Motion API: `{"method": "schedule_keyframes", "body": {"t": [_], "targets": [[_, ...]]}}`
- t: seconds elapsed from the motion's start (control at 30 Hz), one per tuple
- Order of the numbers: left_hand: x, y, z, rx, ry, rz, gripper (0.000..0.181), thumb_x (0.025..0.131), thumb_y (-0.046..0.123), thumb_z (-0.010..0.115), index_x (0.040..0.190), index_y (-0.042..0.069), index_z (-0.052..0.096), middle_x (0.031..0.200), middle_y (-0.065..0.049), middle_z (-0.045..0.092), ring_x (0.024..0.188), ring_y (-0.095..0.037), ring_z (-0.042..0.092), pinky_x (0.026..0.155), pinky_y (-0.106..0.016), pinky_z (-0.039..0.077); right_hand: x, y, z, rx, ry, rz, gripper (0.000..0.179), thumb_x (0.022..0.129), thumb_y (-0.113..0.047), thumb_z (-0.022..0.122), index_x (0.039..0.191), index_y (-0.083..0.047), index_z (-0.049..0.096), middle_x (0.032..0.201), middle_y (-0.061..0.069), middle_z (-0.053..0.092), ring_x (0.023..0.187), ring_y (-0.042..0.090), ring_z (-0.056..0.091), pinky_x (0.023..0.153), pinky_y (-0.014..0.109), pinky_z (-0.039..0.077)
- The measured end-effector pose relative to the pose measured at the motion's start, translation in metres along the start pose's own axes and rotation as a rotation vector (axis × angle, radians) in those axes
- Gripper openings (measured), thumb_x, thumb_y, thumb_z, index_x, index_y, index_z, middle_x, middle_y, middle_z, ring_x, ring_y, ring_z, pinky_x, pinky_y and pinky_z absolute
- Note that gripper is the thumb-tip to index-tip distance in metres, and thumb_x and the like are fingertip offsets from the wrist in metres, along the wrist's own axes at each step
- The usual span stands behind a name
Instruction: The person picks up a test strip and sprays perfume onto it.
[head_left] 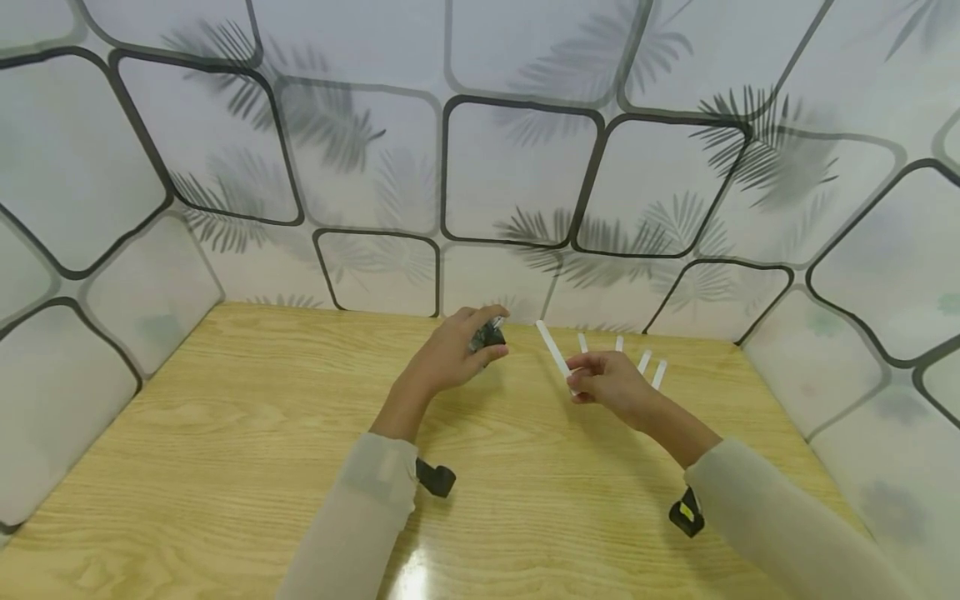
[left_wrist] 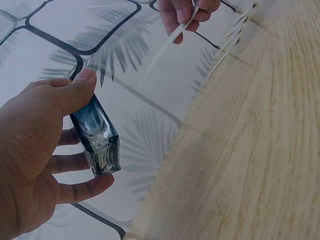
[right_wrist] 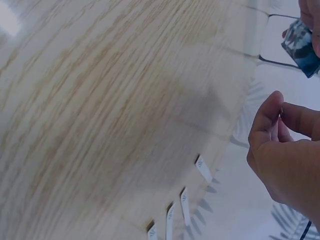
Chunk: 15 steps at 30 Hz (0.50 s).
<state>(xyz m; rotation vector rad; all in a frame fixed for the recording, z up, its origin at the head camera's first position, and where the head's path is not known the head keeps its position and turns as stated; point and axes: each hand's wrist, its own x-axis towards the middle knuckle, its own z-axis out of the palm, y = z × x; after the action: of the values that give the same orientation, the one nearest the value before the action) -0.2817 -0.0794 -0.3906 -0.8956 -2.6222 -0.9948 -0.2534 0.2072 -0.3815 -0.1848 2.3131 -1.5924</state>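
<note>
My left hand (head_left: 450, 350) holds a small dark-blue glass perfume bottle (left_wrist: 97, 125), its thumb on one side and its fingers on the other. The clear thick base of the bottle faces the left wrist camera. To the right, my right hand (head_left: 611, 387) pinches one end of a white paper test strip (head_left: 552, 344) between thumb and fingers. The strip's long free end slants up and left toward the bottle, with a gap between them. In the right wrist view the strip is nearly all hidden behind the fingertips (right_wrist: 274, 100).
Several more white strips (right_wrist: 184, 206), each with small dark print at one end, lie in a fanned row on the wood-grain table (head_left: 247, 433) beyond my right hand. A patterned wall (head_left: 517, 175) with leaf shapes and dark outlines borders the table's back and sides.
</note>
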Motion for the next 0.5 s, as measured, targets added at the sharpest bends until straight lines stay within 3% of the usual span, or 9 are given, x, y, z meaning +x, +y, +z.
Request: {"method": "schedule_keyframes", "body": {"t": [0.5], "targets": [[-0.001,0.0,0.0,0.002,-0.003,0.005,0.056,0.101,0.043,0.064,0.152,0.024,0.047,0.147,-0.018,0.051,0.13,-0.039,0.053,0.102,-0.06,0.048,0.016,0.022,-0.013,0.062,0.044,0.077,0.05,0.102,0.006,0.056,0.148,0.014,0.039,0.116,0.023,0.06,0.096,0.024,0.067,0.091,0.036,0.058]]}}
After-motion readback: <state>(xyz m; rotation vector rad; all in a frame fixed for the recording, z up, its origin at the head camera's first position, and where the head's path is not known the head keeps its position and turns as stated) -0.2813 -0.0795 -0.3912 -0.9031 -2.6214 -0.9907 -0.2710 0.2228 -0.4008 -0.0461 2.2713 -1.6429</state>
